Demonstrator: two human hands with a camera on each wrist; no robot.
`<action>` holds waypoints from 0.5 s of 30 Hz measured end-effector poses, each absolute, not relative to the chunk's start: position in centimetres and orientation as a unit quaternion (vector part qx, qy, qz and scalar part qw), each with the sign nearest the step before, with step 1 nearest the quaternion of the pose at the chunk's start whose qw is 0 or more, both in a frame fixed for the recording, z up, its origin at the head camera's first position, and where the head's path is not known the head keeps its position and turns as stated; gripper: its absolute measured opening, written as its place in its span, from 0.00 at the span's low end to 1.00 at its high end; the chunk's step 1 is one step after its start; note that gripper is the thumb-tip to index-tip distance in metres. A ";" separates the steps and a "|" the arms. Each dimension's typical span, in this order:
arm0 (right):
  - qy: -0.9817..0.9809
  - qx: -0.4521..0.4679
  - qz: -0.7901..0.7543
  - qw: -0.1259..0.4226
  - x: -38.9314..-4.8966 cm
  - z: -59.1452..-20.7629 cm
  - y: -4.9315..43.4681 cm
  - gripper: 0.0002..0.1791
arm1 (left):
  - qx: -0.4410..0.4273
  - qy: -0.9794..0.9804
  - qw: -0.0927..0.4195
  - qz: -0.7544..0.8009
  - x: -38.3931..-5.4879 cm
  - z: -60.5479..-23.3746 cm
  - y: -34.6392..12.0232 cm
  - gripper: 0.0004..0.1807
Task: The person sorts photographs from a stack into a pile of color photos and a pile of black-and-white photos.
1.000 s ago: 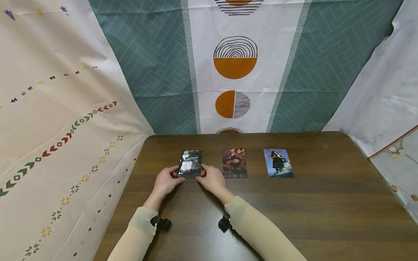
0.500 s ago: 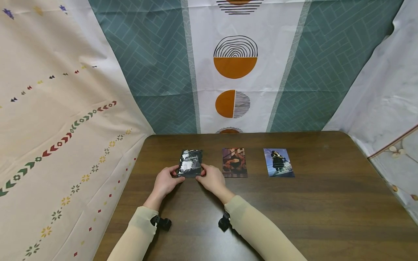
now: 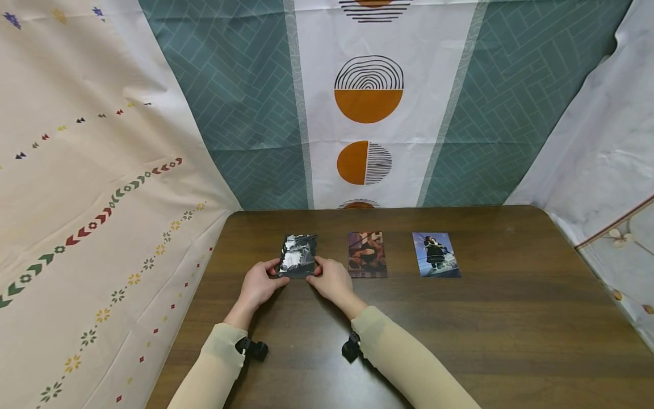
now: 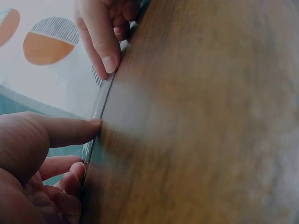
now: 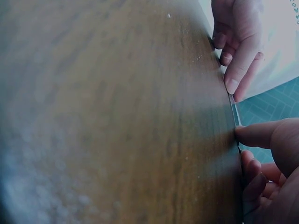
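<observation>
- Left hand (image 3: 259,286): thumb and index finger clamped on the near left corner of the dark glossy card (image 3: 298,254), thumb at the near edge, the other fingers curled in at the side
- Right hand (image 3: 331,280): clamped on the near right corner in the same way, so the two hands face each other with the card between them
- The card appears to lie flat on the counter (image 3: 511,324), at the left of a row of three; whether its near edge is raised a little, I cannot tell
- The step in hand looks to be steadying or squaring this card in line with the others
- The next move seems to call for an even release by both hands, so that neither corner drags
- Just beside the right hand lies the reddish-brown card (image 3: 367,255), easy to nudge with the knuckles
- Farther right, well apart from both hands, the blue picture card (image 3: 436,255) sits slightly turned
</observation>
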State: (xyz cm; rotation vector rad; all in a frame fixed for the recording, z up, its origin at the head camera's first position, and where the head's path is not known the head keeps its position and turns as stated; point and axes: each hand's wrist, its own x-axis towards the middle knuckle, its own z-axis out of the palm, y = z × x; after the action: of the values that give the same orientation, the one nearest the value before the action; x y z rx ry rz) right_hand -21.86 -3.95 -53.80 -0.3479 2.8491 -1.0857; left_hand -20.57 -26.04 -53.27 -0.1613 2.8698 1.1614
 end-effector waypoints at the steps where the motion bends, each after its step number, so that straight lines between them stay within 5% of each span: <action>1: 0.928 -0.112 -0.354 0.037 -21.8 -53.8 -3.9 0.36 | -0.052 0.926 0.021 0.374 -20.6 -53.3 -26.0 0.37; 15: 0.926 -0.112 -0.358 0.043 -21.9 -53.7 -3.8 0.36 | -0.054 0.926 0.023 0.373 -20.6 -53.2 -26.0 0.37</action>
State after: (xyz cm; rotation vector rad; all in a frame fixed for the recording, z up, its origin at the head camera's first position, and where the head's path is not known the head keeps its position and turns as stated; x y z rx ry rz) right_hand -21.89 -3.80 -53.70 -0.3422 2.8316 -1.0943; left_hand -20.57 -25.98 -53.19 -0.1659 2.8670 1.1549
